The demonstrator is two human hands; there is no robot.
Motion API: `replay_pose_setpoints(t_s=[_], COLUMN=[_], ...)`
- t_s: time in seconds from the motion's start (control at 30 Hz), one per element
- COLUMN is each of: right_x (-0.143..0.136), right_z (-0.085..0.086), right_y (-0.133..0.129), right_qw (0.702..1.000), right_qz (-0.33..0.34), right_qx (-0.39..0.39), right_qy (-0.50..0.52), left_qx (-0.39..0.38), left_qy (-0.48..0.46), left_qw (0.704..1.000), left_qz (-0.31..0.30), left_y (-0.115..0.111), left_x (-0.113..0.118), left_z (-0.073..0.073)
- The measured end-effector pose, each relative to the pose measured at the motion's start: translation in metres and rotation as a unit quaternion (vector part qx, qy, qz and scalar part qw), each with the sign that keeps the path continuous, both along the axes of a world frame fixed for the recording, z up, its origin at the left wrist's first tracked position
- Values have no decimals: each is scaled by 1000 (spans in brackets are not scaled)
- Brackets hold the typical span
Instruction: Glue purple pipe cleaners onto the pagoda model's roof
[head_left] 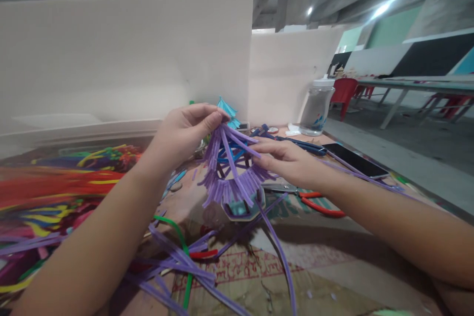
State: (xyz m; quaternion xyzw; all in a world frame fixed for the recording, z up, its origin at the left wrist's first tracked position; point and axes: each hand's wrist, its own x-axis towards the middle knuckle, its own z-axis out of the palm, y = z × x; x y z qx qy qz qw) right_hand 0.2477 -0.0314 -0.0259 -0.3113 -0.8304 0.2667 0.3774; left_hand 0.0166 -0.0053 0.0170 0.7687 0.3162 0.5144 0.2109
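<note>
A small tiered structure of purple fuzzy stems stands at the middle, with blue stems inside its frame and an octagonal base with a light blue surface. My left hand pinches the top, thumb and forefinger pressed together. At the right side, my right hand has its fingers closed round the loose end of a purple stem that slopes down from the top. Long purple stems lie in front of the structure, along with a green stem and a short red one.
Bundles of coloured stems fill the left side. Red-handled scissors, a phone, dark blue pliers and a water bottle are on the right. A turquoise piece stands behind, before a white partition.
</note>
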Motion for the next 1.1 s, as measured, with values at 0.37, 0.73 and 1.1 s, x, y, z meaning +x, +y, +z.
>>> replay_pose_setpoints(t_s=[0.37,0.73,1.1], right_x=[-6,-11,-23], right_z=[-16,-20,-37], right_y=[15,15,8], right_qw=[997,996,980], right_qz=[-34,-83,-105], right_qx=[-62,-2,-113], right_qy=[24,19,127], left_qx=[-36,-9,86], left_qy=[-12,32,78], left_qw=[999,998,992], left_qz=[-25,-49,-55], left_y=[7,11,-5], left_x=[10,8,19], left_z=[-9,-11,-13])
